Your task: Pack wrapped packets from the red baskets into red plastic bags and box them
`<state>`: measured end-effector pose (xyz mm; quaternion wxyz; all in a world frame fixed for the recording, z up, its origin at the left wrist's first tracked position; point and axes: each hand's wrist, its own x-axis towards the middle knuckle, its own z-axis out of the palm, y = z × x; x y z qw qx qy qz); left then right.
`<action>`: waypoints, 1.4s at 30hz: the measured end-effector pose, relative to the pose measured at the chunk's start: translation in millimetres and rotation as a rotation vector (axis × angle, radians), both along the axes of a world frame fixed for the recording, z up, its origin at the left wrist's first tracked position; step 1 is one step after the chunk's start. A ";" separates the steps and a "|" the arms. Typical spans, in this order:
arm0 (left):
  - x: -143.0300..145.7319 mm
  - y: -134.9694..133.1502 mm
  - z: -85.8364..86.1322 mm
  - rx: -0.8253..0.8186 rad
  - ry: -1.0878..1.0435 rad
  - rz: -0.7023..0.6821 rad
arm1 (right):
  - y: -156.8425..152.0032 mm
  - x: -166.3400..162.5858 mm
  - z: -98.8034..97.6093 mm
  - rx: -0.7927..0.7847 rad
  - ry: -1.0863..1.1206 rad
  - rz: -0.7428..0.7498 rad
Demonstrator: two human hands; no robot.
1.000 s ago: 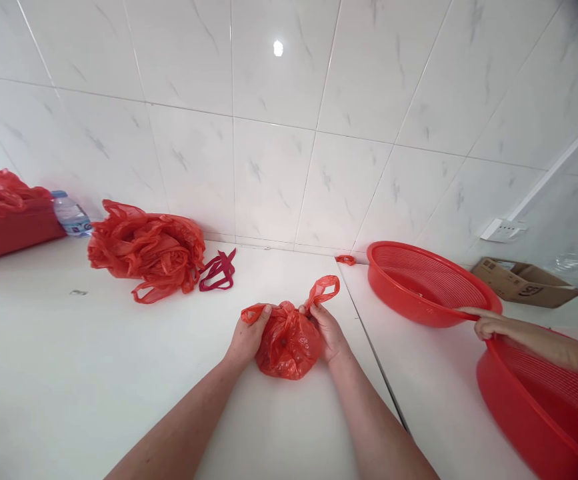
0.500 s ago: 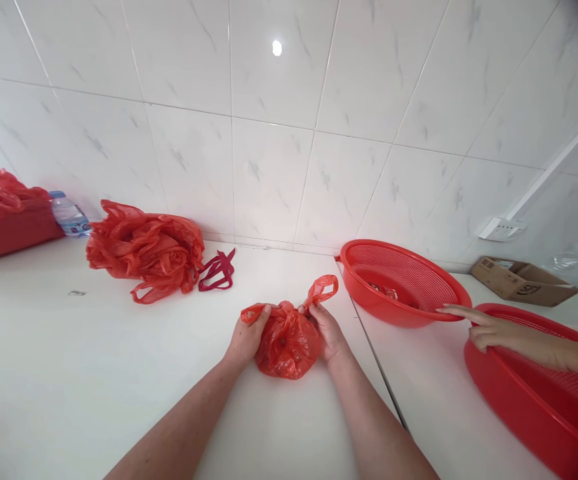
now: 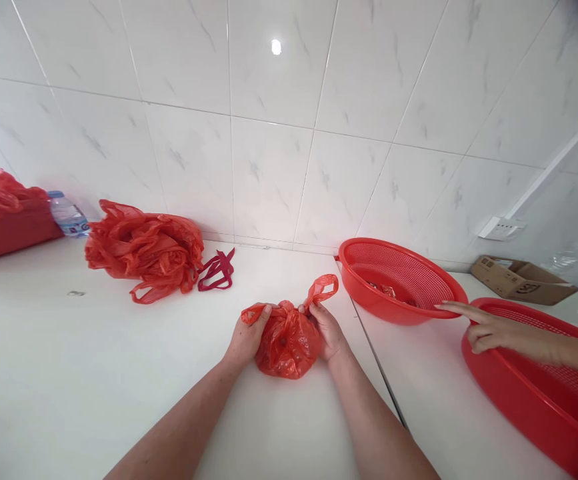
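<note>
A knotted red plastic bag (image 3: 289, 347) with something bulky inside rests on the white table in front of me. My left hand (image 3: 249, 333) grips its left handle, thumb on top and fingers curled around the side. On the other side my right hand (image 3: 325, 327) pinches the right handle, whose loop sticks up above the fingers. What the bag contains is hidden by the crumpled plastic.
A heap of red plastic bags (image 3: 143, 250) lies at the back left beside a dark red strap (image 3: 217, 271), with a water bottle (image 3: 69, 215) further left. At right, another person's hand (image 3: 493, 330) touches a red colander (image 3: 399, 313); a second red basket (image 3: 519, 393) and cardboard box (image 3: 503, 280) stand nearby.
My hands and the bag have stayed almost still. The red colander and the basket at right have shifted slightly with the other person's hand.
</note>
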<state>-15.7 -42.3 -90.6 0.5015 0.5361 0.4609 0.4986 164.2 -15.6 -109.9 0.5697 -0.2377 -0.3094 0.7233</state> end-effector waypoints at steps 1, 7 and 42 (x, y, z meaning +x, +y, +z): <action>0.0 0.1 -0.2 0.001 0.000 -0.001 | -0.1 0.0 0.2 0.000 -0.002 -0.002; 0.3 0.7 -1.6 0.008 0.000 0.004 | -0.8 -0.4 0.6 0.007 0.003 -0.001; -2.7 3.0 -4.5 0.067 0.077 -0.015 | -2.4 0.3 3.8 0.000 -0.035 -0.014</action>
